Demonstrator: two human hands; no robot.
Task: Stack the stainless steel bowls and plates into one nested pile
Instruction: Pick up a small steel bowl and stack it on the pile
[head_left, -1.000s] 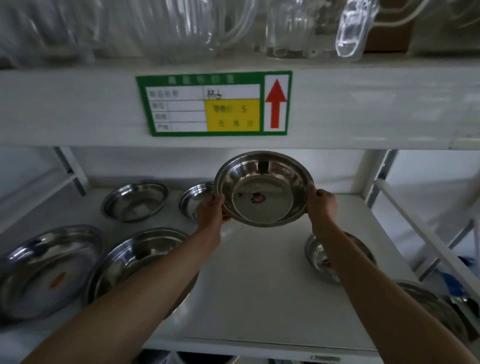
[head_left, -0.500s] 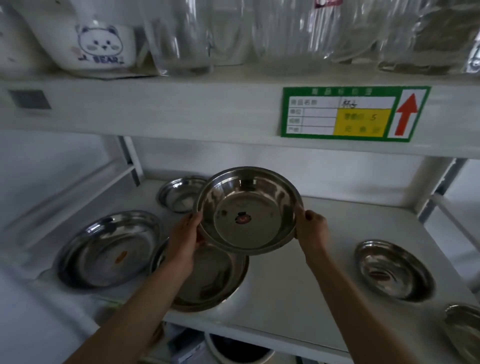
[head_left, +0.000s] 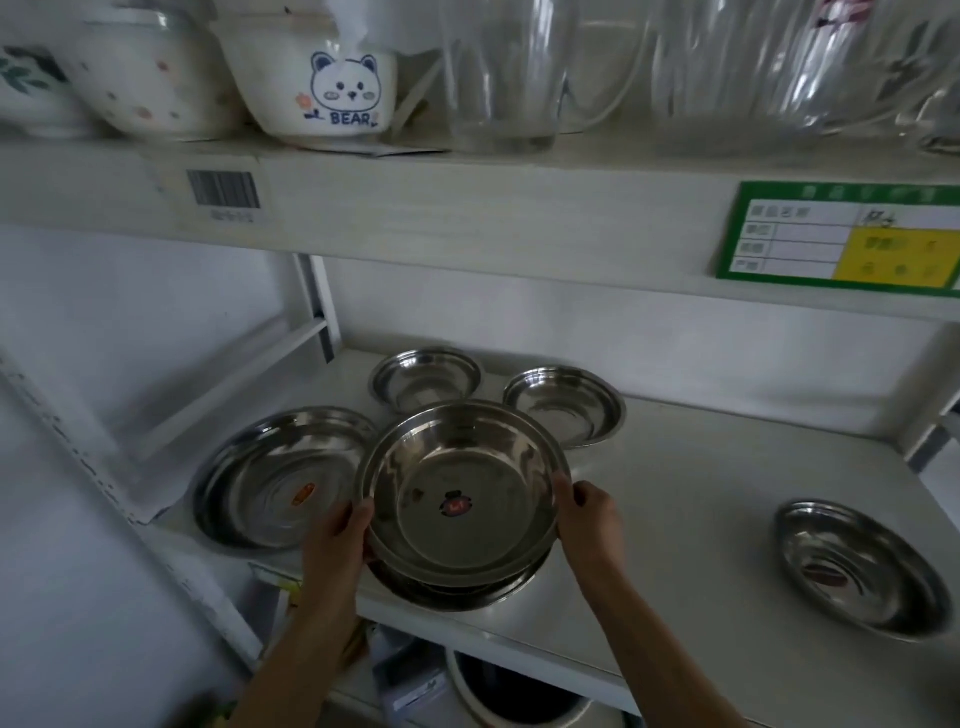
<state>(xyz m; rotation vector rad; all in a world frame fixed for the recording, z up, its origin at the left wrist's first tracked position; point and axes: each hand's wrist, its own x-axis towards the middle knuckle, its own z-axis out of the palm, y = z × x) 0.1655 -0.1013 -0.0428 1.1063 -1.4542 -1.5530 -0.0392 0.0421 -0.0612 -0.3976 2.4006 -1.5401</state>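
Note:
Both hands hold a steel bowl (head_left: 460, 493) with a red sticker by its rim: my left hand (head_left: 340, 535) on the left edge, my right hand (head_left: 589, 514) on the right edge. The bowl rests in or just above a wider steel plate (head_left: 452, 592) near the front edge of the white shelf (head_left: 675, 519); only the plate's front rim shows. A large steel plate (head_left: 275, 478) with an orange sticker lies to the left. Two smaller steel bowls sit behind, one at back left (head_left: 426, 379) and one at back right (head_left: 566, 405). Another steel bowl (head_left: 857, 566) lies far right.
The upper shelf (head_left: 467, 208) overhangs close above, carrying ceramic bowls, a bear-print bowl (head_left: 322, 88) and glass jugs (head_left: 509, 78). A green label (head_left: 841, 236) hangs on its edge. A white frame post (head_left: 317, 306) stands at the back left. Items sit below the shelf.
I have carried the bowl down and leftward from chest height onto the wide plate at the shelf's front. The view has swung left, bringing the ceramic bowls into sight.

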